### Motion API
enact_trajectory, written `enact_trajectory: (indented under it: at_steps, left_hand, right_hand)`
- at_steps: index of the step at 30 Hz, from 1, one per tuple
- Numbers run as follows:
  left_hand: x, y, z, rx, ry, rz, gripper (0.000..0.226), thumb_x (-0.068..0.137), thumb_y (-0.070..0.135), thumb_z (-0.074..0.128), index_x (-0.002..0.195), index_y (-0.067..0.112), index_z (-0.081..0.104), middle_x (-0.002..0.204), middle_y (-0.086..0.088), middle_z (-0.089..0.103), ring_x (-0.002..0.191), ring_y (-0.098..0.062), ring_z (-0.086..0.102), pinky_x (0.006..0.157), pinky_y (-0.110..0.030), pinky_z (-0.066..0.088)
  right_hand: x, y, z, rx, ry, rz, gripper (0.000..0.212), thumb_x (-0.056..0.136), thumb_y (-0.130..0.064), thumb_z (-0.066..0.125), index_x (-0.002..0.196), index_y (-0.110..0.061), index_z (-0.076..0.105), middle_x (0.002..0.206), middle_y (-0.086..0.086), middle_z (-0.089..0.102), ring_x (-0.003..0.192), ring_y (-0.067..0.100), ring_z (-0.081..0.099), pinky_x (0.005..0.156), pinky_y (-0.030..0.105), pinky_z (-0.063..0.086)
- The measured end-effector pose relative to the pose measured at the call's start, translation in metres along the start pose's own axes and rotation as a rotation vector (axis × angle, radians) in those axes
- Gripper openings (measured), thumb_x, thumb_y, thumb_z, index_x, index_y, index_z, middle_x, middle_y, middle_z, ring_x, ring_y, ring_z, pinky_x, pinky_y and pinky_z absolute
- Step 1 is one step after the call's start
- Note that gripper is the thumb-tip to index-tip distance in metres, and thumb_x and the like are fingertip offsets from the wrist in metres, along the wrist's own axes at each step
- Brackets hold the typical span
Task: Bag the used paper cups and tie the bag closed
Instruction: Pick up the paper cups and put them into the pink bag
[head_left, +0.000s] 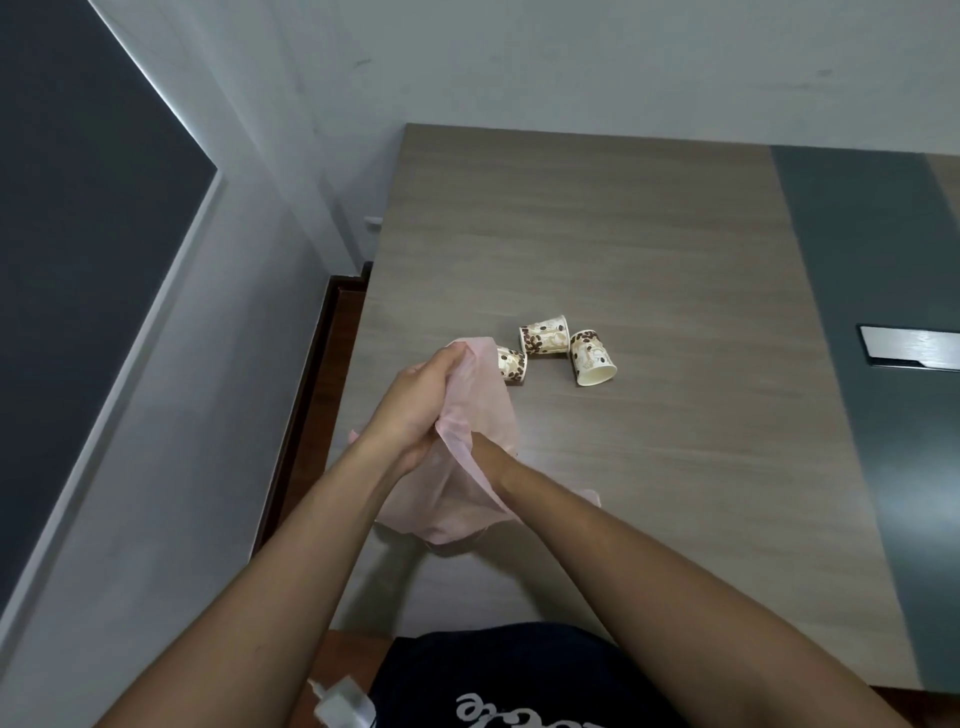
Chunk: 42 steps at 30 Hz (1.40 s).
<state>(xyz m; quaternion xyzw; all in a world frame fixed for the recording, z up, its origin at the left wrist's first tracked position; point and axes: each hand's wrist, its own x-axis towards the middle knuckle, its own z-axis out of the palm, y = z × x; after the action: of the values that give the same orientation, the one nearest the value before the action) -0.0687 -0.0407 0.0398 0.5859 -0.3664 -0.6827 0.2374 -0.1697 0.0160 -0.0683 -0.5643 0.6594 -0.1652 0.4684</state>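
Early stage: left hand (421, 400) grips the rim of the thin pink plastic bag (483, 395), right hand (488, 460) is buried in its mouth, grip hidden so can't tell, and three brown-printed white paper cups (543, 340) lie unbagged on the grey wood-grain table (623, 234) just beyond; bagging and tying both pending.

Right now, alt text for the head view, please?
The left hand grips a thin pink plastic bag over a grey wood-grain table, while the right hand is mostly hidden behind its film. Three brown-patterned cream paper cups sit just beyond it, none bagged yet.
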Motion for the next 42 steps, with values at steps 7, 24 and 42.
enact_trajectory:
  at_steps: [7,24,42]
  left_hand:
    - [0.008,-0.003,-0.013,0.042,0.061,0.007,0.046,0.093,0.055,0.072,0.108,0.014,0.087,0.106,-0.017,0.086,0.109,-0.039,0.081,0.106,-0.051,0.059]
    - [0.034,0.007,0.008,0.048,0.042,-0.039,0.038,0.104,0.045,0.069,0.108,0.013,0.088,0.108,-0.017,0.086,0.107,-0.041,0.081,0.105,-0.053,0.059]
    - [0.029,0.004,-0.002,0.056,0.027,-0.039,0.033,0.107,0.038,0.067,0.107,0.011,0.087,0.101,-0.015,0.086,0.100,-0.036,0.082,0.111,-0.057,0.056]
  right_hand:
    - [-0.005,0.009,-0.062,0.175,-0.341,0.100,0.019,0.100,-0.037,0.065,0.112,-0.025,0.075,0.104,-0.006,0.078,0.087,0.010,0.070,0.083,0.029,0.055]
    - [0.053,0.143,-0.157,1.124,0.418,0.583,0.041,0.111,-0.021,0.055,0.151,-0.028,0.049,0.137,0.010,0.057,0.118,0.029,0.066,0.108,0.053,0.056]
    - [0.032,0.176,-0.149,0.702,0.765,0.625,0.028,0.087,-0.036,0.088,0.098,-0.011,0.080,0.070,0.007,0.071,0.043,0.010,0.056,0.043,0.022,0.046]
